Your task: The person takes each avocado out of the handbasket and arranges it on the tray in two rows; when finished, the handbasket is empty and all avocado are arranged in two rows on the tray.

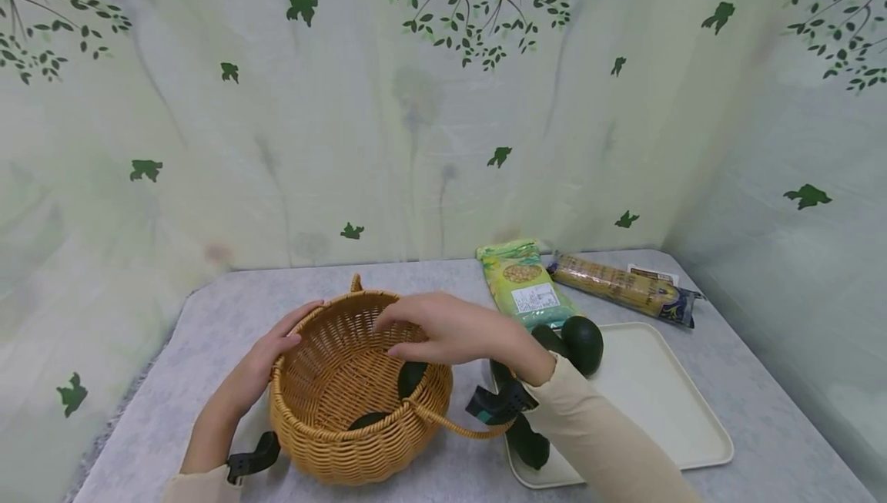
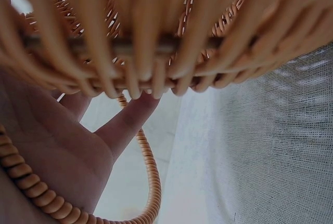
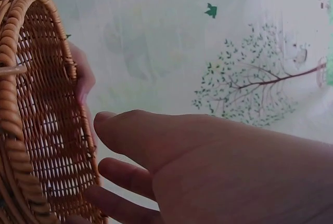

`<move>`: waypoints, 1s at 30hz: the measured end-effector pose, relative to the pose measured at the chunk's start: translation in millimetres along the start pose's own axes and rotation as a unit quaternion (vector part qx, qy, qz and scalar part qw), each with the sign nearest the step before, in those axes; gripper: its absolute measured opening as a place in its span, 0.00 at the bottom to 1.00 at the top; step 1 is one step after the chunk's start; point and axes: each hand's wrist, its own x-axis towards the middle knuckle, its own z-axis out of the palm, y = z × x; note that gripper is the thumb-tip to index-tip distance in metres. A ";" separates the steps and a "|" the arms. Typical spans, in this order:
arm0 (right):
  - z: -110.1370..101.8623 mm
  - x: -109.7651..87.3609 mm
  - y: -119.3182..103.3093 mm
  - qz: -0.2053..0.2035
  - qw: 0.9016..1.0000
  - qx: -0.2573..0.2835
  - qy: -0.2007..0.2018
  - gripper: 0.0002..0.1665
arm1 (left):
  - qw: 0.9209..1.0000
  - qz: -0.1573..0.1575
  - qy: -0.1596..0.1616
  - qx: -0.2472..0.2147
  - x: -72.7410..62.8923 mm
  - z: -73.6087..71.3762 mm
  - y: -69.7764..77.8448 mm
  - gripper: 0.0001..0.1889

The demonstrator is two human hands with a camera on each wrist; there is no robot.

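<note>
A round wicker basket [image 1: 360,453] stands upright. My left hand [image 1: 259,357] holds its left rim, with the thumb over the edge; in the left wrist view that hand [image 2: 62,135] appears beneath the woven rim. My right hand [image 1: 450,326] hovers over the basket's right side, fingers loosely bent and nothing between them. Inside lie two dark green fruits that look like avocados, one by the right wall [image 1: 411,380] and another avocado [image 1: 369,420] partly hidden by the near rim. Several more avocados [image 1: 583,345] rest along the tray's left side, some behind my right wrist.
The white tray [image 1: 651,395] lies to the right of the basket. Behind it are a yellow-green bag [image 1: 523,280] of beans or grains and a long pack of noodles [image 1: 617,283]. The basket's handle [image 1: 464,430] is folded down rightward, reaching the tray's edge.
</note>
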 end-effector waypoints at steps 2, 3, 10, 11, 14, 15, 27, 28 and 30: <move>2.4 5.1 -0.7 0.000 1.000 -0.003 -0.008 0.22 | 1.000 -0.002 0.000 -0.001 -0.1 0.5 0.5 0.27; 3.4 7.7 -1.1 0.000 1.000 -0.003 -0.011 0.22 | 1.000 -0.003 0.001 -0.001 -0.1 0.8 0.7 0.27; 11.4 24.9 -1.8 -0.007 1.000 -0.006 -0.027 0.22 | 1.000 -0.004 -0.001 -0.006 0.4 1.9 1.0 0.27; 13.2 27.4 -1.1 -0.009 1.000 -0.009 -0.029 0.21 | 1.000 -0.003 -0.001 -0.007 0.3 1.7 0.8 0.27; 18.2 34.4 0.0 -0.011 0.999 -0.012 -0.038 0.22 | 1.000 -0.001 -0.001 -0.003 -0.1 0.8 0.0 0.27; 20.1 36.6 0.4 -0.011 0.999 -0.013 -0.041 0.21 | 1.000 0.000 -0.001 -0.002 -0.2 0.5 -0.2 0.27; 33.5 56.7 -0.7 0.018 0.996 0.002 -0.090 0.21 | 1.000 -0.001 -0.004 -0.009 -0.4 -0.6 -2.2 0.27; 33.6 57.7 -0.8 0.024 0.995 -0.001 -0.096 0.21 | 1.000 -0.002 -0.004 -0.009 -0.3 -0.5 -2.2 0.27; 32.9 59.0 -1.1 0.046 0.992 -0.007 -0.114 0.22 | 1.000 -0.002 -0.003 -0.009 0.0 0.1 -1.9 0.27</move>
